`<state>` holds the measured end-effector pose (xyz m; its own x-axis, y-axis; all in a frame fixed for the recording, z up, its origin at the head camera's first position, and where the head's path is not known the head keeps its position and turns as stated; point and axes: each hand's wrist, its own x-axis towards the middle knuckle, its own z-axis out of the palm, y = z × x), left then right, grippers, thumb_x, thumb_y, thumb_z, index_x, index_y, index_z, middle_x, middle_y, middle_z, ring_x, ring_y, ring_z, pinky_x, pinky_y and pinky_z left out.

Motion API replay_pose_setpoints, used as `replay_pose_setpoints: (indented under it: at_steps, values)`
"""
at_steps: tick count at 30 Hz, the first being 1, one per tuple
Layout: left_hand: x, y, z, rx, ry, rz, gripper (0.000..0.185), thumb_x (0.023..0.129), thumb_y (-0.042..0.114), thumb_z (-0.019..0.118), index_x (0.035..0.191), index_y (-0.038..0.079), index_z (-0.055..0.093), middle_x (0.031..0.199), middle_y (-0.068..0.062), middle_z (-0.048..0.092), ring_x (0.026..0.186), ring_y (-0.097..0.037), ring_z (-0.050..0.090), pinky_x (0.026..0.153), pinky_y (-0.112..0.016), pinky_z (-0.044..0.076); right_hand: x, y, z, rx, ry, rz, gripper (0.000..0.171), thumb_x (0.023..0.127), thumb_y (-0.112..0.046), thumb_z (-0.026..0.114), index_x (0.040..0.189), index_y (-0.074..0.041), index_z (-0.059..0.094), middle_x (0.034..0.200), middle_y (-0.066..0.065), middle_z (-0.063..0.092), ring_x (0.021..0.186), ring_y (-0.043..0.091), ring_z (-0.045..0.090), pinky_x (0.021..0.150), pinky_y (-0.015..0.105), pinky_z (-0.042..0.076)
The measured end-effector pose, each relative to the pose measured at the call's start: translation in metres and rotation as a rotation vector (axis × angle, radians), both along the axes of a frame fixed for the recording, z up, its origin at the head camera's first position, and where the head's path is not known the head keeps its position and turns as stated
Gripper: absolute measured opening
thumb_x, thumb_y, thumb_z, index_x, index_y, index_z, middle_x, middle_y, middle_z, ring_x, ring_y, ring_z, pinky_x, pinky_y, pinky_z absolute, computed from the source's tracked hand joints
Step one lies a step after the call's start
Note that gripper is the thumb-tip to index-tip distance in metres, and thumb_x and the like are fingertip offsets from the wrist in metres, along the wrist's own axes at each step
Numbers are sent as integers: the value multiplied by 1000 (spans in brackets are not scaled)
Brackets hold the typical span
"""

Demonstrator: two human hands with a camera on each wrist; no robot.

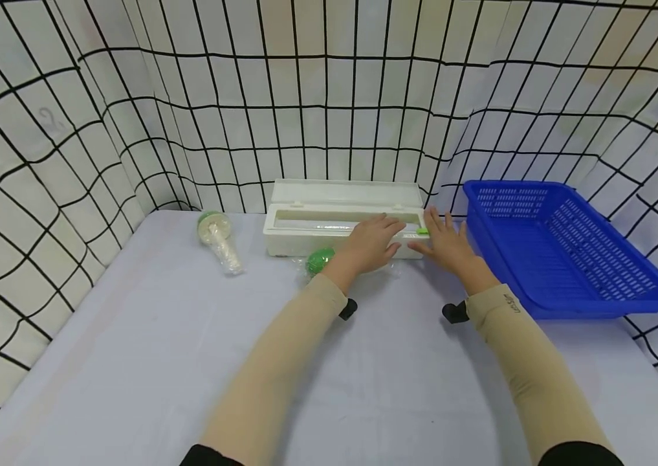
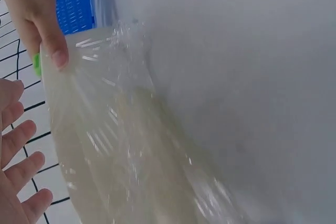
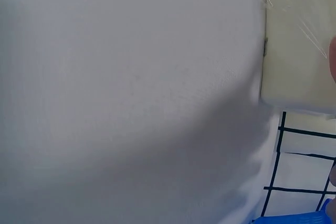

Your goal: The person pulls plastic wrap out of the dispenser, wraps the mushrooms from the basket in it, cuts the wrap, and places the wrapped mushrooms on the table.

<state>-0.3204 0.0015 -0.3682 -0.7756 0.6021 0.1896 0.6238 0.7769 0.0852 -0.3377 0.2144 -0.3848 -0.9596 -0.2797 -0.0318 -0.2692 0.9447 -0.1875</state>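
A white plastic-wrap dispenser box (image 1: 288, 243) stands at the back of the table with its lid (image 1: 346, 192) raised. Clear plastic wrap (image 2: 113, 124) drapes over its front. My left hand (image 1: 371, 243) is over the box's front edge, fingers spread and nearly straight. At the right end, my right hand (image 1: 451, 246) has its thumb against the front and its other fingers extended beside the end, near a green slider (image 1: 422, 231). Close to my left forearm lies a round green object (image 1: 319, 260) in clear film, partly hidden.
To the left lies a round-headed item with a handle (image 1: 220, 239), wrapped in clear film. A blue plastic basket (image 1: 602, 307) stands at the right, close to my right hand. Black wire grid (image 1: 325, 103) surrounds the back and sides of the white-covered table (image 1: 148, 362).
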Motion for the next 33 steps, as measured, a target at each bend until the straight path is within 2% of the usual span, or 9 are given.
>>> replay_pose_setpoints:
  at_steps: [6,10,15,19,22,26,33]
  values:
    - [-3,19,-3,0,-48,5,50,111,37,45,157,17,44,159,-3,43,150,-28,32,118,-46,33,-3,0,-2,39,20,19,91,106,-55,45,162,1,1,169,20,-2,152,49,-2,115,70,-9]
    - [-5,28,-6,2,-34,30,49,111,38,44,155,17,46,157,-2,46,148,-24,35,117,-42,36,-5,-1,-2,57,36,38,88,107,-53,43,162,2,3,169,20,-1,152,49,0,116,71,-6]
    - [-10,44,-11,43,22,30,41,110,32,49,145,13,58,143,-2,61,135,-20,52,106,-37,48,0,-1,-1,60,26,12,84,109,-43,47,161,6,4,168,23,0,152,50,-1,115,72,-5]
    - [-13,57,-10,86,70,91,30,107,31,56,131,18,70,123,2,71,117,-17,64,92,-35,54,2,-1,1,58,38,23,80,110,-39,48,161,6,6,168,23,2,152,49,-1,116,72,-1]
    - [-15,61,-9,116,68,137,25,106,28,60,126,21,74,116,3,74,111,-17,67,86,-36,56,2,-3,1,42,34,29,79,109,-38,47,161,5,5,168,22,1,152,48,-2,117,71,-3]
    - [-17,62,-8,157,48,183,24,104,24,62,125,24,75,117,2,74,110,-17,67,87,-35,56,-1,-3,-2,36,21,14,84,108,-44,48,162,4,3,169,21,-1,153,47,-2,117,70,-6]
    - [-22,62,-9,194,2,190,24,104,27,62,122,25,77,118,-1,74,111,-19,67,88,-35,56,-3,0,-6,87,40,0,87,108,-48,48,162,4,3,169,21,0,153,48,1,117,70,-4]
